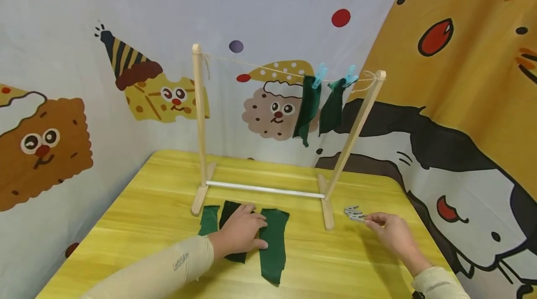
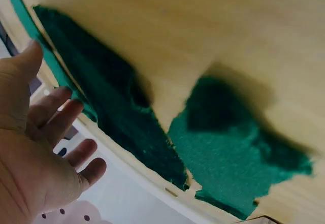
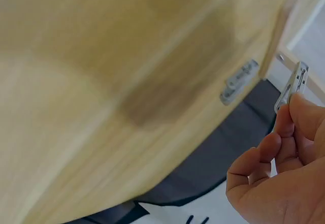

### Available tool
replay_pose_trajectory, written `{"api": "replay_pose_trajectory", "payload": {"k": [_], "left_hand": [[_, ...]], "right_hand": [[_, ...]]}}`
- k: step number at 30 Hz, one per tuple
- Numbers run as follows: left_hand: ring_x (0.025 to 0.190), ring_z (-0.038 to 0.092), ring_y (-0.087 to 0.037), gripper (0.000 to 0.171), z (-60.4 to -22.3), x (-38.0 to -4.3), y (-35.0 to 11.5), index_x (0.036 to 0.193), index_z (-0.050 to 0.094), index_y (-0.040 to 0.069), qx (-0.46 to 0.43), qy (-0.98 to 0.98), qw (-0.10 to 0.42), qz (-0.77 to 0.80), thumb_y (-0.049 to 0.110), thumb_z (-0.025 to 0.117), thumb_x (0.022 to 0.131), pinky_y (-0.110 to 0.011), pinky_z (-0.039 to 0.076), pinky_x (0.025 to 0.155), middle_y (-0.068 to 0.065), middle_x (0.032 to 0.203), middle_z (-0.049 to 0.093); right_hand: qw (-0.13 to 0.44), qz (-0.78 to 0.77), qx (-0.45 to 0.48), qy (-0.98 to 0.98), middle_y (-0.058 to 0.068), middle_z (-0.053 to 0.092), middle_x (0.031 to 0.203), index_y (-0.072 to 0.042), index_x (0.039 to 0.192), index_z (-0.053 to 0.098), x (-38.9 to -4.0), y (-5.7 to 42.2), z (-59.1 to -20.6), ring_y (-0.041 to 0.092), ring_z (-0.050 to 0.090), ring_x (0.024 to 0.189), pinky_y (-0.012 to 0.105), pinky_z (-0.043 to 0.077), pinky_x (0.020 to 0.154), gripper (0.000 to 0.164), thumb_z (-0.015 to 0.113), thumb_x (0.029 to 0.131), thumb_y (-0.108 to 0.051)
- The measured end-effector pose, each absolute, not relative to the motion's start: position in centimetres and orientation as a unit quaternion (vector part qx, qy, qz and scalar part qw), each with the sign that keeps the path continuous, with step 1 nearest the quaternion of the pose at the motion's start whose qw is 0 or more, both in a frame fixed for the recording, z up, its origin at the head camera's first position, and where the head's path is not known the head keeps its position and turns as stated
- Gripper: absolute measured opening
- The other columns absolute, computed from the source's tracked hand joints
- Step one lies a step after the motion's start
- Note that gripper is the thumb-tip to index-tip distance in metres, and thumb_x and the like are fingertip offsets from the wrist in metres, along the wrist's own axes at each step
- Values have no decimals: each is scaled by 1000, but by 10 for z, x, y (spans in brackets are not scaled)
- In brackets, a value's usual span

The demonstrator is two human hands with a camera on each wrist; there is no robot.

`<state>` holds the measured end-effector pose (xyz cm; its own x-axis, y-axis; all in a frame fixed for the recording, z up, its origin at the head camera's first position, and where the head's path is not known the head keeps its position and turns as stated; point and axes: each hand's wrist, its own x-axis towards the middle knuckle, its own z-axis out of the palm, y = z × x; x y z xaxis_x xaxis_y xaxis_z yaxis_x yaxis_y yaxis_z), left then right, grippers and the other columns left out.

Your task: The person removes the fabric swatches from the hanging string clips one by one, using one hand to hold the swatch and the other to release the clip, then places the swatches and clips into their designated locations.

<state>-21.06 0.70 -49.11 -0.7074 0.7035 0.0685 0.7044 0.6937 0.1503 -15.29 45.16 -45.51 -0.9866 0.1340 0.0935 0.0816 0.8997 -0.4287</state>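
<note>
My left hand [image 1: 241, 233] is over the middle dark green cloth strip [image 1: 230, 209], its fingers reaching toward the right green strip [image 1: 274, 248]. In the left wrist view its fingers are spread and loosely bent, with nothing held; whether they touch cloth I cannot tell. A shorter green strip [image 1: 209, 221] lies to the left, partly behind the hand. My right hand [image 1: 393, 234] pinches a grey clothespin [image 3: 293, 87] between thumb and fingers, raised above the table. Beneath it, more grey clothespins [image 3: 238, 82] lie on the wood.
Behind the strips stands a wooden rack with a left post [image 1: 199, 117], right post [image 1: 356, 131] and white rod [image 1: 264, 189]. Two green strips [image 1: 308, 105] hang at the right of its string [image 1: 264, 67] under light blue clothespins [image 1: 320, 77]. A patterned curtain [image 1: 147, 1] surrounds the table.
</note>
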Motion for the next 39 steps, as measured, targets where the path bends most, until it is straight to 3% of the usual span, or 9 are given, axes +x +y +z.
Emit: {"api": "replay_pose_trajectory", "payload": {"k": [7, 12, 23, 31, 39], "left_hand": [[144, 54, -32, 59, -491, -209, 10, 134, 76, 26, -385, -921, -25, -51, 63, 80, 88, -55, 42, 120, 8, 143, 71], [141, 55, -29, 59, -485, -210, 13, 132, 77, 26, -380, -925, -10, -32, 62, 82, 86, -51, 43, 118, 10, 141, 72], [138, 57, -29, 59, -488, -213, 12, 131, 78, 25, -388, -921, -13, -35, 62, 83, 85, -51, 45, 115, 10, 139, 73], [138, 56, -26, 59, -483, -213, 9, 131, 78, 27, -376, -926, -25, -30, 61, 84, 84, -48, 45, 116, 13, 139, 72], [138, 57, -25, 59, -480, -213, 5, 132, 78, 28, -370, -928, -27, -26, 61, 84, 84, -48, 44, 117, 13, 139, 72]], "right_hand": [[44, 197, -41, -979, 5, 82, 98, -11, 100, 83, -159, 450, -477, 12, 62, 76, 28, 48, 64, 9, 77, 99, -17], [46, 170, -38, -984, 5, 82, 96, -10, 98, 82, -164, 453, -484, 12, 66, 79, 35, 54, 69, 8, 78, 98, -16], [35, 178, -67, -981, 4, 80, 97, -9, 103, 81, -165, 454, -481, 13, 63, 79, 34, 51, 68, 20, 80, 97, -27], [66, 166, -30, -983, 7, 81, 99, -7, 105, 81, -176, 451, -466, 21, 73, 86, 45, 59, 74, 17, 76, 99, -22], [67, 159, -18, -985, 14, 81, 106, -4, 111, 79, -187, 449, -447, 33, 75, 94, 52, 60, 79, 24, 73, 103, -26]]}}
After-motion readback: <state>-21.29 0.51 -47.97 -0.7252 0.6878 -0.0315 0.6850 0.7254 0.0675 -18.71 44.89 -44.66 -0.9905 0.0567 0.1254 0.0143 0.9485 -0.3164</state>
